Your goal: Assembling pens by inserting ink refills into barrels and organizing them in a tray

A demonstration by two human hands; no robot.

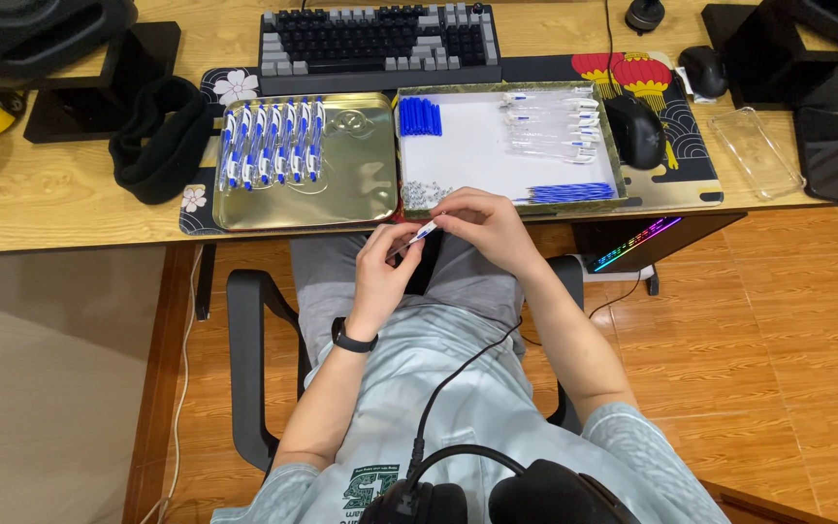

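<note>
- Both hands meet over the lap, just below the tabletop (70,209) edge: the left hand (380,277) and right hand (487,225) pinch a slim white-and-blue plastic pen (423,232) between closed fingers.
- At 11 o'clock from the hands, a gold metal tray (361,184) carries a row of about 8 finished pens (273,144).
- At 1 o'clock, a white shallow box (467,146) holds blue caps (420,116), clear barrels (555,121), blue refills (569,192) and small springs (426,194); I judge many pens remain unassembled.

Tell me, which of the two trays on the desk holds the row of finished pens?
The golden metal tray on the left, with assembled blue-and-white pens lined up at its far left. The white-lined tray beside it holds only loose parts: blue caps, clear barrels, refills.
</note>
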